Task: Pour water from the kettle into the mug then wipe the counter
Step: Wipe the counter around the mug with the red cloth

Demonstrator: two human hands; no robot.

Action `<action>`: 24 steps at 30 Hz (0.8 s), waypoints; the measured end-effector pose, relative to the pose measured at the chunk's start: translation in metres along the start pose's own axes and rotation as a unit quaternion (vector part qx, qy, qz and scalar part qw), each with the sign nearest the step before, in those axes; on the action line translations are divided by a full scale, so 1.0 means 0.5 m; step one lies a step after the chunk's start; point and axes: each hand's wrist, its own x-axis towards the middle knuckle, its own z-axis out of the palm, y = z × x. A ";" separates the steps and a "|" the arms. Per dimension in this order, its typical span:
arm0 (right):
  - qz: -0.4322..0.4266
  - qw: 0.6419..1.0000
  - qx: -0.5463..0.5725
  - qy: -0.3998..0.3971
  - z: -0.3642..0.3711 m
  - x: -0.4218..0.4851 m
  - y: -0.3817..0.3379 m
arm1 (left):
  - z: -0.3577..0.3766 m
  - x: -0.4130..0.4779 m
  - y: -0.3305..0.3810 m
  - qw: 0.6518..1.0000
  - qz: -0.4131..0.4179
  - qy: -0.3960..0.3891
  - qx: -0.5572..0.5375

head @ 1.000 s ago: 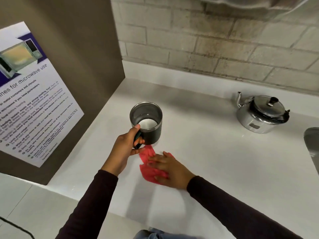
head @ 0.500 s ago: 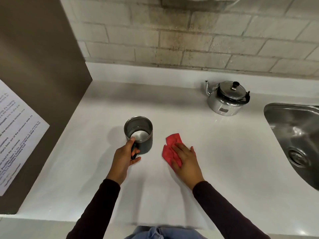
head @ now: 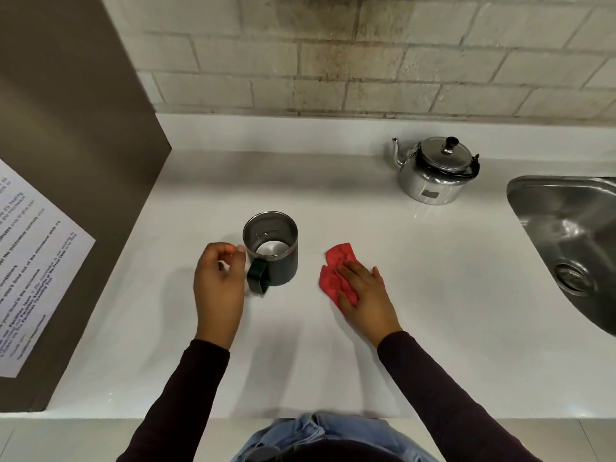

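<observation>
A dark metal mug (head: 272, 251) with a black handle stands upright on the white counter (head: 433, 295), with water in its bottom. My left hand (head: 218, 285) is just left of the handle, fingers curled loosely and off the mug. My right hand (head: 365, 293) lies flat on a crumpled red cloth (head: 335, 271), pressing it to the counter right of the mug. The shiny steel kettle (head: 435, 171) stands at the back right, spout pointing left, lid on.
A steel sink (head: 573, 235) is sunk into the counter at the right edge. A brown side panel (head: 83, 155) with a printed notice (head: 30, 271) walls off the left. A brick wall (head: 366, 61) runs behind the counter.
My left hand has let go of the mug's handle and drawn back a little to the left. My right hand with the red cloth has slid rightward, away from the mug.
</observation>
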 end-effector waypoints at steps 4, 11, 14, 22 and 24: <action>0.030 0.999 -0.002 0.011 -0.025 -0.005 0.035 | 0.051 -0.037 0.044 0.989 0.011 -0.134 -0.068; 0.106 0.992 -0.014 0.064 -0.114 0.002 0.149 | 0.197 -0.083 0.046 0.951 0.002 -0.302 -0.058; 0.134 0.987 -0.015 0.086 -0.153 0.020 0.210 | 0.256 -0.102 0.048 0.945 -0.011 -0.324 -0.039; 0.233 0.962 -0.027 0.142 -0.227 0.145 0.369 | 0.382 -0.138 0.045 0.944 -0.048 -0.327 -0.016; 0.251 0.955 -0.037 0.152 -0.249 0.198 0.414 | 0.415 -0.143 0.043 0.947 -0.056 -0.317 -0.013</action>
